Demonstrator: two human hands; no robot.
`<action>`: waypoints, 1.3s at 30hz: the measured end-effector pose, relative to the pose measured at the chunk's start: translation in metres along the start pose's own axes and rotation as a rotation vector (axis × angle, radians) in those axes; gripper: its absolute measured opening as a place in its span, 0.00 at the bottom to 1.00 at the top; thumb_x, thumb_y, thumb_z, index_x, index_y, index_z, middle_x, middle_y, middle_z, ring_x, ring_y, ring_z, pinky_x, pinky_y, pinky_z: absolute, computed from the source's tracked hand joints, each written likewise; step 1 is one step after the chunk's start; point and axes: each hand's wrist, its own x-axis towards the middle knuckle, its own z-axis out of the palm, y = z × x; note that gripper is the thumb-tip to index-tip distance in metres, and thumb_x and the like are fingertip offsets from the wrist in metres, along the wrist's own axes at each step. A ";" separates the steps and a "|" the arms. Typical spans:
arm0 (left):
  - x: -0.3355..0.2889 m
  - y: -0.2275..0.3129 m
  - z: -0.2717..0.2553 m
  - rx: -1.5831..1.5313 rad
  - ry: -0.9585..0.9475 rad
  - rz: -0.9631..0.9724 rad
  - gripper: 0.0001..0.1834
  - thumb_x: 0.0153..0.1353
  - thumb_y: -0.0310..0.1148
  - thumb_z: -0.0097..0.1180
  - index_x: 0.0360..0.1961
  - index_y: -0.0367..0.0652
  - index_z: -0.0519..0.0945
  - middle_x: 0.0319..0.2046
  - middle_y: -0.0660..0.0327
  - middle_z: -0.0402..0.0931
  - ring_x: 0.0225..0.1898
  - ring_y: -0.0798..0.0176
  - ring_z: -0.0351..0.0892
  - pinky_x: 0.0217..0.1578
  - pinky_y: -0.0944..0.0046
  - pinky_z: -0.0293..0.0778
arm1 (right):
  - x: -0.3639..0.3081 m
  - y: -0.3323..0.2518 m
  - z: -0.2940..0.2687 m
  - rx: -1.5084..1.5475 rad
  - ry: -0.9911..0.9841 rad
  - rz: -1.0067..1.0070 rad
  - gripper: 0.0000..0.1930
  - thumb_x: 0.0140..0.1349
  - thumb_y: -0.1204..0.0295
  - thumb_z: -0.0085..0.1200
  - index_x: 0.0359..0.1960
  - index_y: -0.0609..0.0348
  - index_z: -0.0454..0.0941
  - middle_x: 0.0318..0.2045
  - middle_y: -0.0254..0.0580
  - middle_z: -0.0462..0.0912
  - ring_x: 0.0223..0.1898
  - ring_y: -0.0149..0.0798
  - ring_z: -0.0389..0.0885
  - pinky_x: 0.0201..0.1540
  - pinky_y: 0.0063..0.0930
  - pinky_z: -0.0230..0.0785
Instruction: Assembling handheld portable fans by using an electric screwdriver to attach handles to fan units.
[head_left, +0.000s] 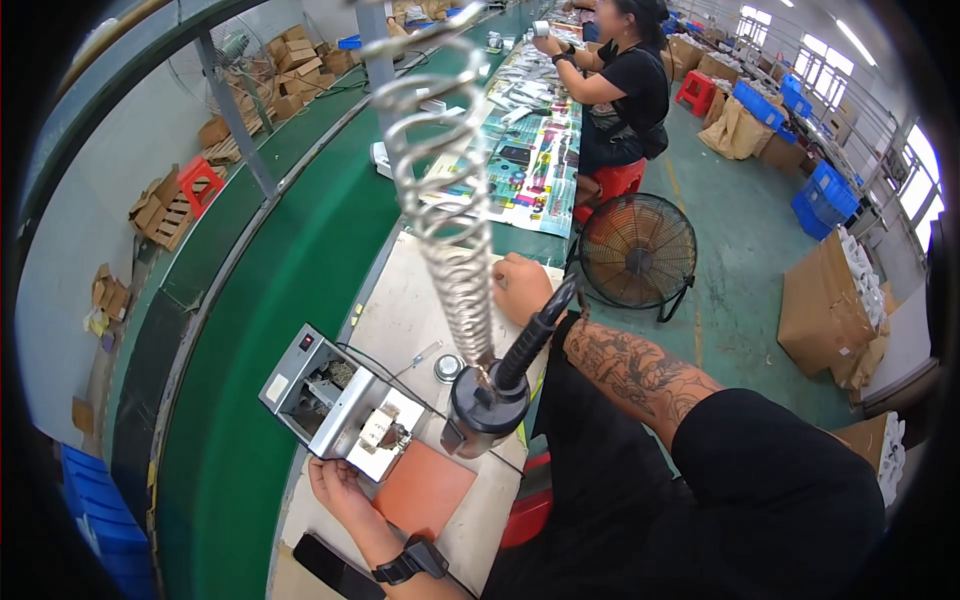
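My left hand (342,492) is at the near lower corner of a grey metal box (345,400), its fingers bent against the edge. The box looks like a screw feeder, with a red switch and small metal pieces inside its open top. A white plate with a cream block (377,428) sits at its front. My right hand (522,287) lies curled on the worktop farther off; what it holds, if anything, is hidden. Between my hands a black power screwdriver (487,408) hangs from a coiled metal spring (455,230), its lower end out of sight.
An orange mat (428,490), a round metal tin (448,368) and a black phone (335,568) lie on the pale worktop (385,290). Alongside runs a green conveyor belt (245,400). A floor fan (638,250) stands at right, near a seated co-worker (625,90).
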 end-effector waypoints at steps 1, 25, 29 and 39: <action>0.001 -0.001 0.003 -0.003 -0.007 0.000 0.05 0.79 0.30 0.48 0.47 0.43 0.76 0.40 0.66 0.82 0.39 0.73 0.82 0.40 0.71 0.74 | 0.002 0.011 0.006 0.003 0.022 -0.040 0.04 0.59 0.71 0.64 0.29 0.56 0.89 0.29 0.47 0.84 0.36 0.55 0.85 0.42 0.48 0.79; 0.003 -0.003 0.006 -0.012 -0.006 -0.010 0.05 0.79 0.30 0.48 0.46 0.45 0.76 0.39 0.66 0.83 0.38 0.74 0.81 0.38 0.72 0.73 | -0.002 0.033 0.019 0.058 -0.097 0.067 0.10 0.68 0.64 0.62 0.43 0.54 0.88 0.43 0.51 0.84 0.45 0.57 0.83 0.49 0.50 0.75; 0.000 0.001 0.003 0.000 0.043 -0.002 0.05 0.79 0.30 0.48 0.46 0.44 0.76 0.39 0.66 0.82 0.37 0.75 0.80 0.38 0.72 0.73 | -0.001 -0.011 -0.002 -0.037 -0.102 0.020 0.07 0.67 0.66 0.64 0.41 0.53 0.89 0.36 0.48 0.84 0.40 0.56 0.84 0.46 0.49 0.76; 0.000 0.002 0.003 0.010 0.038 -0.016 0.04 0.78 0.30 0.49 0.45 0.45 0.76 0.37 0.67 0.81 0.36 0.75 0.79 0.39 0.71 0.72 | -0.001 -0.002 0.003 0.002 -0.140 -0.063 0.12 0.67 0.63 0.67 0.41 0.59 0.87 0.39 0.50 0.85 0.41 0.58 0.86 0.48 0.49 0.78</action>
